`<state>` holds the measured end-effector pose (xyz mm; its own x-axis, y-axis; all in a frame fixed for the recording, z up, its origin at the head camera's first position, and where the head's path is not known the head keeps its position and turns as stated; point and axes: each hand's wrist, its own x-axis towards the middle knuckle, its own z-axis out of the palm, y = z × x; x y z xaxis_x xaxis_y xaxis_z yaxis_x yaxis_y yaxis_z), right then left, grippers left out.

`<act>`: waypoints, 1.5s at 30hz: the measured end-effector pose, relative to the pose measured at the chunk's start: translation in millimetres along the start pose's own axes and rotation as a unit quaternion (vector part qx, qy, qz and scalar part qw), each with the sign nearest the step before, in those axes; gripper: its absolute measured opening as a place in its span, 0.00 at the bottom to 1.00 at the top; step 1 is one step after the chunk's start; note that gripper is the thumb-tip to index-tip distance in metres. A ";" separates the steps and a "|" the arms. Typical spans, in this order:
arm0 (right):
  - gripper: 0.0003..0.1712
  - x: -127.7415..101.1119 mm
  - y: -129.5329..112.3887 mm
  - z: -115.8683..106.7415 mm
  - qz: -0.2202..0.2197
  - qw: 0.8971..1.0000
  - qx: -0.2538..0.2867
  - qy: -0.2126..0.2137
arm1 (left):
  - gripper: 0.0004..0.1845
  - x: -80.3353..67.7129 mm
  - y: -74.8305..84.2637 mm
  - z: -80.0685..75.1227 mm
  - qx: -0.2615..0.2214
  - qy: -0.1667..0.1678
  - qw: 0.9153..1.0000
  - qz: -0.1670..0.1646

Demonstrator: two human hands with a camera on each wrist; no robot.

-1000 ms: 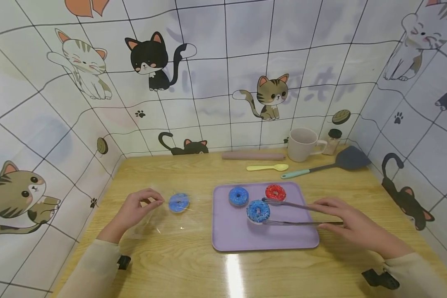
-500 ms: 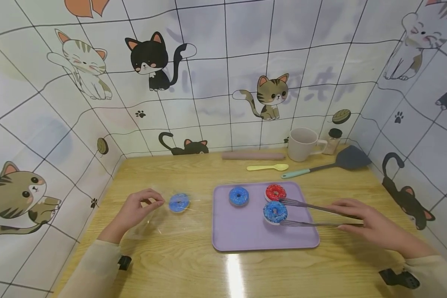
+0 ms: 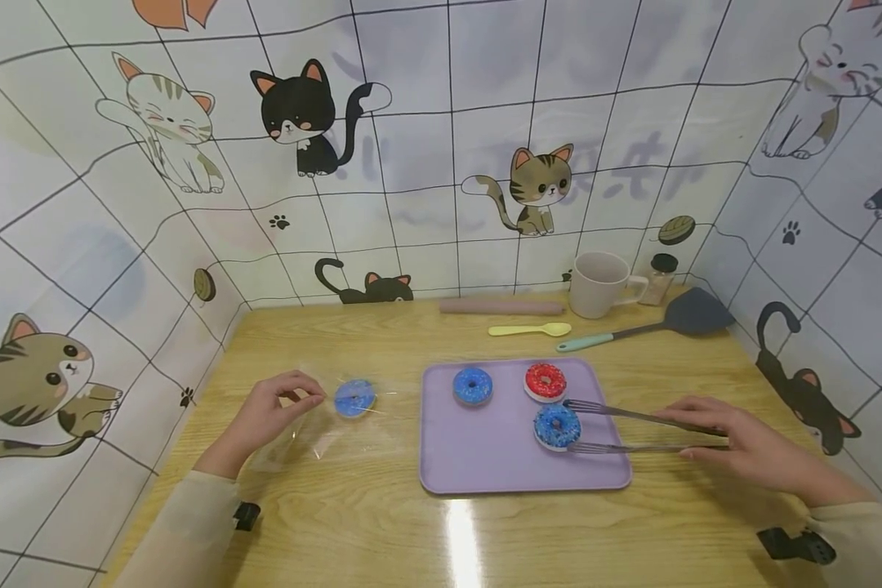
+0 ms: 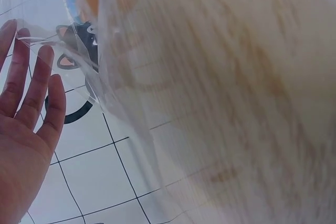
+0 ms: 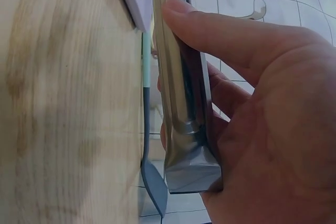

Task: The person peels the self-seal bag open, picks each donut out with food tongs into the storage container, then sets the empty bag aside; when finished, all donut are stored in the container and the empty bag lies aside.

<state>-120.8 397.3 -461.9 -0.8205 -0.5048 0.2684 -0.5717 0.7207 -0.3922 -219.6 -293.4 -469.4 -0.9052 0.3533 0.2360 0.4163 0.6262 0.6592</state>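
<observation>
My right hand (image 3: 742,445) holds metal tongs (image 3: 632,448), thumb on one arm in the right wrist view. The tong ends reach the right side of a blue sprinkled donut (image 3: 543,429) on the purple tray (image 3: 478,478); whether they pinch it I cannot tell. Just behind it lies a red donut (image 3: 535,384), and a second blue donut (image 3: 461,389) sits at the tray's back left. On the left, my left hand (image 3: 268,420) pinches the edge of a clear plastic bag (image 4: 113,85). Inside or under that plastic lies another blue donut (image 3: 344,401).
Along the back stand a rolling pin (image 3: 500,307), a mug (image 3: 595,286) and a small black-capped jar (image 3: 657,282). A yellow spoon (image 3: 529,330) and a turner (image 3: 694,314) with a mint handle lie before them. Cat-print walls enclose the wooden table (image 3: 338,523).
The tongs and the blue donut have moved right across the tray, then slightly down, ending in front of the red donut. My left hand has stayed put at the bag.
</observation>
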 end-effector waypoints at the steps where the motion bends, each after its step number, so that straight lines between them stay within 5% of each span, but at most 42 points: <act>1: 0.36 -0.1 0.8 0.6 0.002 1.000 0.000 -0.001 | 0.04 -0.2 0.5 -0.1 0.001 0.000 1.000 -0.001; 20: 0.36 1.2 -2.8 1.8 0.048 0.999 -0.005 -0.017 | 0.04 0.5 5.3 -3.5 0.003 -0.001 1.000 0.003; 29: 0.34 37.5 -31.9 14.6 0.040 0.999 0.013 0.010 | 0.04 3.0 4.8 -2.9 -0.002 0.002 1.000 0.007; 38: 0.32 77.5 -59.4 47.9 -0.014 0.998 -0.043 0.040 | 0.04 2.9 7.3 -2.4 -0.011 -0.003 1.000 0.008; 45: 0.28 109.2 -80.7 64.7 -0.026 0.999 -0.029 0.023 | 0.05 3.8 6.2 -2.7 -0.005 -0.004 1.000 0.000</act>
<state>-164.0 253.3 -457.9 -0.7886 -0.5203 0.3276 -0.6112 0.7213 -0.3258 -220.7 -290.1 -462.6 -0.9043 0.3590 0.2312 0.4160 0.6186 0.6666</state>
